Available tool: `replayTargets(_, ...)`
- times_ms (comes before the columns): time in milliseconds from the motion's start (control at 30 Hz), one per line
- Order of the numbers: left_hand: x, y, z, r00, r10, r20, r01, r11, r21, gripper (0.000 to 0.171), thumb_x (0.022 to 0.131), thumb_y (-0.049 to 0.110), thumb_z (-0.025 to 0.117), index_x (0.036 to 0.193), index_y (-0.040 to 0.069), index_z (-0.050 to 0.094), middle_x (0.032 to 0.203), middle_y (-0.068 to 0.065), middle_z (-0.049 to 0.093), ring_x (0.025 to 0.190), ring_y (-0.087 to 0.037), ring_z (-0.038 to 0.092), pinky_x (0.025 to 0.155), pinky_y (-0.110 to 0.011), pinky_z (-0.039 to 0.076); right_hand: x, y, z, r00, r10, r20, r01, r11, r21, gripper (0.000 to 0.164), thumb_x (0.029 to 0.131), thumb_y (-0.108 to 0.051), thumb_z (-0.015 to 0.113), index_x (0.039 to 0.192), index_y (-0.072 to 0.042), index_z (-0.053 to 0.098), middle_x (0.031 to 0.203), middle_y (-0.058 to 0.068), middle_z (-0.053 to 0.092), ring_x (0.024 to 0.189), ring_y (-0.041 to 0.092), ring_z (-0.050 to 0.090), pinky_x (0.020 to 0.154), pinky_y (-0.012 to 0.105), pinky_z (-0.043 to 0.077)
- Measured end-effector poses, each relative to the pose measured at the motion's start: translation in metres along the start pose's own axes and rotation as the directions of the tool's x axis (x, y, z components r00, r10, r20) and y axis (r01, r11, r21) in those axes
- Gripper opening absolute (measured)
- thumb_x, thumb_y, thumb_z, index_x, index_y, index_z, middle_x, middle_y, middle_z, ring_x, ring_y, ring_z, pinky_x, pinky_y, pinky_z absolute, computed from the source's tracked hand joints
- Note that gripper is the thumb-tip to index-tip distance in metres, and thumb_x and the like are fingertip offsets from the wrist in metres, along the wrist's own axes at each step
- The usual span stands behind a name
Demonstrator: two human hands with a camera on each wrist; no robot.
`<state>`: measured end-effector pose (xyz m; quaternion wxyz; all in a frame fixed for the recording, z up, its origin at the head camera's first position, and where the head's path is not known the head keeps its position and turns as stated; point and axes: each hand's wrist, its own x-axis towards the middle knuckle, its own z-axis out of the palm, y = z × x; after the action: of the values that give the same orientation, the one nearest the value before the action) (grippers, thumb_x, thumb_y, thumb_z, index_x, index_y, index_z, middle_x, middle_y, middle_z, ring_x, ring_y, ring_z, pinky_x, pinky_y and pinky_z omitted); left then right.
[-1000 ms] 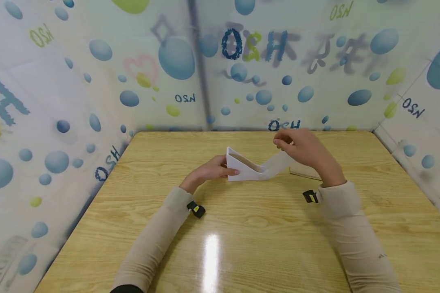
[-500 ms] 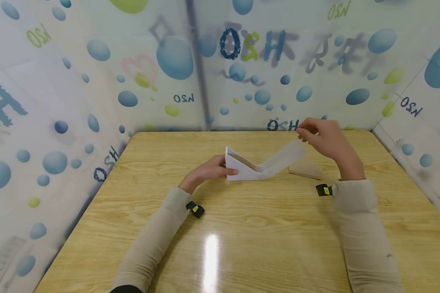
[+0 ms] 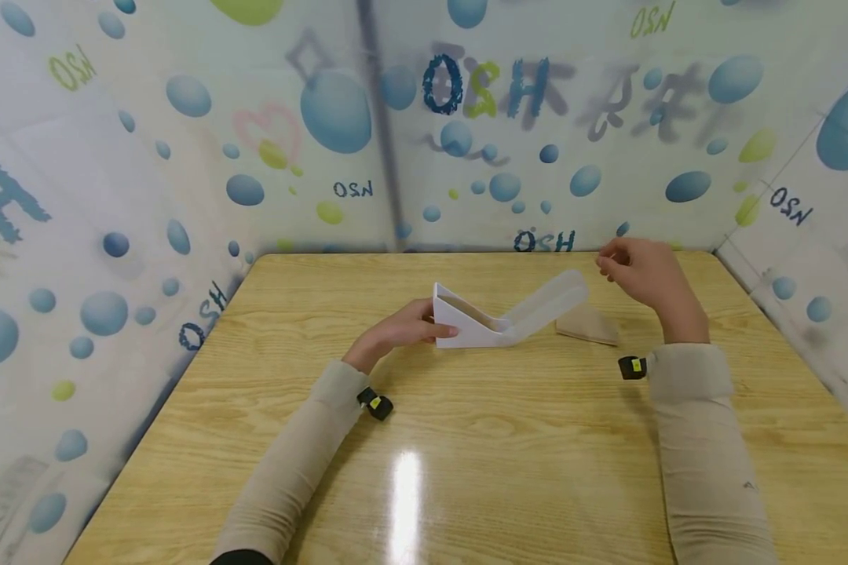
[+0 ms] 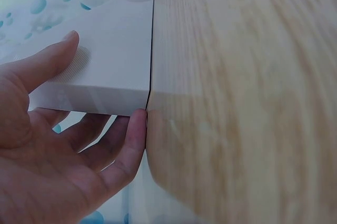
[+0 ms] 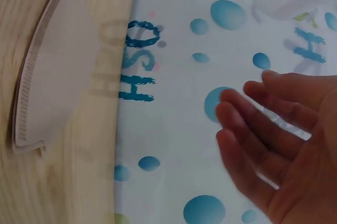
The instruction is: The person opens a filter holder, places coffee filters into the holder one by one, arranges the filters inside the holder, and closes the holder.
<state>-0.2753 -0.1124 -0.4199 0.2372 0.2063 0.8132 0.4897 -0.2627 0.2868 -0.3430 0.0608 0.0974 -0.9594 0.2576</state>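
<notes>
My left hand (image 3: 399,326) grips the tall end of a white wedge-shaped coffee filter holder (image 3: 469,333). In the left wrist view my thumb presses one broad face of the holder (image 4: 110,50), with fingers at its end wall. From the holder's low end a translucent lid (image 3: 547,304) slants up to the right, swung open. Just right of the lid's tip, my right hand (image 3: 646,271) hovers with loosely bent fingers, holding nothing. Below it, fan-shaped brown paper coffee filters (image 3: 588,324) lie on the table; the right wrist view shows their crimped edge (image 5: 29,87).
The wooden table (image 3: 466,439) ends at a patterned wall covering (image 3: 424,180) close behind both hands. More of this covering rises at the left and right sides. Small black camera mounts (image 3: 376,403) sit at the wrists.
The right hand has drawn the lid up and to the right, then let go of it and moved slightly farther right. The left hand and holder have stayed in place.
</notes>
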Motion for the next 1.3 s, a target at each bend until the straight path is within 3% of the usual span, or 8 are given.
replayTargets(100, 0.000, 0.000, 0.000, 1.000, -0.002, -0.002, 0.002, 1.000, 0.000, 0.044, 0.099, 0.022, 0.070, 0.140, 0.010, 0.057, 0.132, -0.014, 0.068, 0.108, -0.020, 0.064, 0.083, -0.031, 0.051, 0.002, 0.009, 0.001, 0.993, 0.067, 0.096, -0.062, 0.997, -0.051, 0.037, 0.106, -0.032, 0.057, 0.119, 0.001, 0.068, 0.106, 0.023, 0.073, 0.085, 0.031, 0.068, 0.069, 0.042, 0.051)
replayTargets(200, 0.000, 0.000, 0.000, 1.000, -0.002, -0.003, 0.002, 1.000, 0.002, 0.044, 0.099, 0.022, 0.070, 0.139, 0.009, 0.057, 0.132, -0.014, 0.068, 0.107, -0.020, 0.063, 0.082, -0.031, 0.050, 0.002, 0.018, 0.001, 0.971, 0.139, 0.197, -0.124, 0.989, -0.083, 0.040, 0.104, -0.033, 0.059, 0.123, 0.003, 0.065, 0.108, 0.025, 0.072, 0.088, 0.033, 0.068, 0.071, 0.045, 0.053)
replayTargets(400, 0.001, 0.000, -0.001, 1.000, 0.000, -0.002, 0.000, 1.000, 0.003, 0.044, 0.099, 0.022, 0.070, 0.139, 0.008, 0.057, 0.131, -0.015, 0.068, 0.107, -0.020, 0.063, 0.083, -0.030, 0.050, 0.004, 0.027, 0.012, 0.930, 0.183, 0.318, -0.162, 0.983, -0.091, 0.044, 0.101, -0.031, 0.063, 0.125, 0.006, 0.061, 0.109, 0.027, 0.070, 0.089, 0.035, 0.068, 0.070, 0.042, 0.055)
replayTargets(533, 0.000, 0.000, -0.001, 1.000, -0.003, 0.000, 0.003, 1.000, 0.002, 0.044, 0.099, 0.023, 0.070, 0.139, 0.008, 0.057, 0.131, -0.015, 0.068, 0.109, -0.021, 0.064, 0.084, -0.030, 0.052, 0.004, 0.026, 0.021, 0.914, 0.215, 0.345, -0.195, 0.977, -0.092, 0.050, 0.099, -0.033, 0.066, 0.127, 0.008, 0.060, 0.114, 0.027, 0.067, 0.092, 0.037, 0.066, 0.072, 0.043, 0.054)
replayTargets(833, 0.000, 0.001, 0.000, 1.000, -0.005, 0.016, 0.006, 0.999, -0.036, 0.041, 0.100, 0.021, 0.069, 0.138, 0.009, 0.058, 0.133, -0.015, 0.068, 0.114, -0.022, 0.066, 0.088, -0.032, 0.055, 0.005, 0.020, 0.037, 0.857, 0.273, 0.437, -0.230, 0.962, -0.150, 0.079, 0.096, -0.043, 0.070, 0.143, 0.015, 0.043, 0.142, 0.038, 0.049, 0.112, 0.045, 0.059, 0.089, 0.055, 0.052)
replayTargets(1000, 0.000, 0.000, -0.001, 1.000, -0.004, 0.020, 0.004, 0.999, -0.036, 0.043, 0.100, 0.021, 0.069, 0.139, 0.009, 0.057, 0.133, -0.015, 0.068, 0.114, -0.023, 0.067, 0.089, -0.033, 0.055, 0.007, 0.019, 0.044, 0.845, 0.297, 0.444, -0.236, 0.953, -0.188, 0.077, 0.091, -0.041, 0.076, 0.137, 0.013, 0.050, 0.136, 0.035, 0.055, 0.101, 0.039, 0.061, 0.081, 0.048, 0.053)
replayTargets(1133, 0.001, -0.001, -0.001, 1.000, 0.001, 0.021, -0.001, 1.000, -0.030, 0.043, 0.100, 0.021, 0.069, 0.140, 0.009, 0.057, 0.133, -0.014, 0.068, 0.114, -0.023, 0.067, 0.087, -0.032, 0.055, 0.008, 0.019, 0.047, 0.836, 0.308, 0.455, -0.236, 0.949, -0.209, 0.073, 0.090, -0.037, 0.078, 0.137, 0.011, 0.049, 0.135, 0.033, 0.055, 0.102, 0.039, 0.060, 0.081, 0.049, 0.052)
replayTargets(1300, 0.001, -0.001, -0.001, 1.000, 0.010, 0.018, -0.009, 1.000, -0.027, 0.042, 0.100, 0.020, 0.069, 0.139, 0.008, 0.058, 0.133, -0.015, 0.068, 0.112, -0.022, 0.067, 0.085, -0.031, 0.055, 0.007, 0.014, 0.047, 0.844, 0.303, 0.442, -0.228, 0.950, -0.214, 0.064, 0.091, -0.033, 0.078, 0.132, 0.009, 0.051, 0.130, 0.032, 0.057, 0.102, 0.039, 0.059, 0.081, 0.051, 0.051)
